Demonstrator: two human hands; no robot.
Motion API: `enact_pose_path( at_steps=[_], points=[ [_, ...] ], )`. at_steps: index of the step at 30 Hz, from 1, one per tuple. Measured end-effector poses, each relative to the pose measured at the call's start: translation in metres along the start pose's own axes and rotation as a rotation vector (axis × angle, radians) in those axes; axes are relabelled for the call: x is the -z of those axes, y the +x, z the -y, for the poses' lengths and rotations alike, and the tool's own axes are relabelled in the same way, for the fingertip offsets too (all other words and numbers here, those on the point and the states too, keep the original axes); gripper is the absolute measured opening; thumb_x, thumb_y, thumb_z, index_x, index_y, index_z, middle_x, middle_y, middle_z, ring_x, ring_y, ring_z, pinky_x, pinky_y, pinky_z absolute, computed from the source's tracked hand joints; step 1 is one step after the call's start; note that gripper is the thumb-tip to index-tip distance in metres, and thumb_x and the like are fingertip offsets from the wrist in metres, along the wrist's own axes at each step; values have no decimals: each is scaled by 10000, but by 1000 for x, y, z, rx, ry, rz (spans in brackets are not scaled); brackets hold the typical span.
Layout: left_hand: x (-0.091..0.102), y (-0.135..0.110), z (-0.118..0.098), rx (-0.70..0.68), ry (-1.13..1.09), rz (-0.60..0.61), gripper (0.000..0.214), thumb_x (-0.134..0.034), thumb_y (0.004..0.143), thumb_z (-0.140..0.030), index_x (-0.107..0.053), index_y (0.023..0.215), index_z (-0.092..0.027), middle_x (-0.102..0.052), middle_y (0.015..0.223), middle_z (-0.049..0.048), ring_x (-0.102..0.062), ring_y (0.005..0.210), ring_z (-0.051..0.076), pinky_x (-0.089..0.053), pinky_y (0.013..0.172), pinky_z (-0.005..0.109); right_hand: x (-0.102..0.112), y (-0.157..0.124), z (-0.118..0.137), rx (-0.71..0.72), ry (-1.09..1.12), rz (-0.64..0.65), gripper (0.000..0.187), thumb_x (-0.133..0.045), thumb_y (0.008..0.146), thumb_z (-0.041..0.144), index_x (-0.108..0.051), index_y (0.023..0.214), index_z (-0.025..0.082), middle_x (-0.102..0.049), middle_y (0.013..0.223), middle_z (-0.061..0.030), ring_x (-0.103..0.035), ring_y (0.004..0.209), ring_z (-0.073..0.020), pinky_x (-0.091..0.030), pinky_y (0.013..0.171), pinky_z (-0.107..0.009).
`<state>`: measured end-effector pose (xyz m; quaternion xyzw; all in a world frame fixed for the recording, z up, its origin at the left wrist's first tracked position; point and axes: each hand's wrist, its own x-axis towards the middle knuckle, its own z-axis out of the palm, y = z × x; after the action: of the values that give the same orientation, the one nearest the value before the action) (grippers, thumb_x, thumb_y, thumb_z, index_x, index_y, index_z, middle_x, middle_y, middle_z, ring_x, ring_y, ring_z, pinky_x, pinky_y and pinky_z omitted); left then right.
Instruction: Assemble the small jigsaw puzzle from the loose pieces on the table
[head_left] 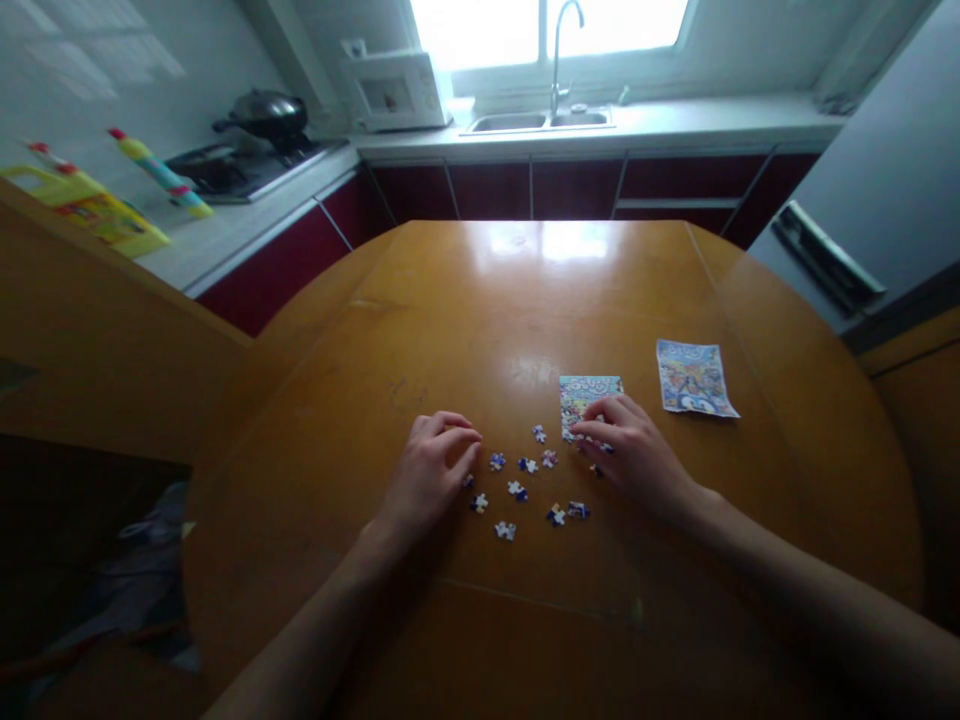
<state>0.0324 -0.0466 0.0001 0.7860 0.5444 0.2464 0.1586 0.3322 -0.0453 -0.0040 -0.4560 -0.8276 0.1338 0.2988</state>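
One big rounded brown wooden table (465, 330), glossy top, fills most of the view. Left hand (435, 465) and right hand (630, 445) are over its near half, both bare.

Hand states?

Left: relaxed, fingers loosely curled, no piece visible in it. Right: fingers bent downward, thumb mostly under them. Can't tell if it's pinching something or just touching.

What's lying flat?

Creased, colourful printed paper sheet (696, 378), off to the right, beyond the right hand. Then a smaller multicoloured jigsaw panel (581, 393), pale blue-green along its top, looks part-assembled. Smallest: roughly ten loose blue-and-white jigsaw pieces (517, 490), scattered between the hands and toward the person.

Key relation?

Panel sits right under the right fingertips, extending away from them. Right hand is clearly nearer; left is well apart, with the loose pieces between. Panel's side edges run roughly away from the person. Long axis: can't call it, lower edge is covered.

What else is hidden?

Panel's lower right corner, behind the right hand. One piece is partly tucked by the left thumb, another dark one under the right hand. Prints on the pieces too small to read. Both forearms cut off at the frame edge.
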Motion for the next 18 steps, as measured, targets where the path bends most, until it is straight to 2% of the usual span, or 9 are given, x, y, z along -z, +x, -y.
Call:
enact_pose_path(
  at_steps=[3, 6, 12, 18],
  points=[
    [3, 1, 3, 11, 7, -20, 112, -630, 931, -243, -741, 927, -229, -645, 1063, 58, -543, 1054, 244, -481, 934, 435, -11, 13, 14, 18, -14, 65, 165, -619, 914, 155, -754, 929, 250, -659, 981, -80, -551, 932, -235, -481, 820, -413],
    [5, 2, 6, 2, 9, -41, 89, -654, 911, -232, -743, 912, -229, -650, 1048, 57, -550, 1041, 247, -488, 930, 439, -20, 14, 30, 7, -18, 107, 151, -618, 916, 154, -745, 911, 235, -653, 967, -76, -545, 929, -229, -476, 833, -405],
    [7, 2, 9, -28, 4, -66, 70, -681, 888, -192, -739, 909, -225, -657, 1048, 54, -554, 1039, 243, -497, 932, 436, -32, 0, 57, -13, -23, 200, 114, -636, 911, 174, -708, 830, 207, -642, 948, -82, -538, 920, -228, -478, 848, -410],
    [6, 1, 9, -54, -19, -30, 79, -687, 883, -193, -744, 916, -238, -655, 1069, 56, -549, 1041, 245, -509, 930, 443, -28, -17, 63, -44, -4, 189, 104, -644, 898, 175, -674, 804, 209, -642, 943, -70, -548, 915, -228, -491, 830, -400]
  ],
)
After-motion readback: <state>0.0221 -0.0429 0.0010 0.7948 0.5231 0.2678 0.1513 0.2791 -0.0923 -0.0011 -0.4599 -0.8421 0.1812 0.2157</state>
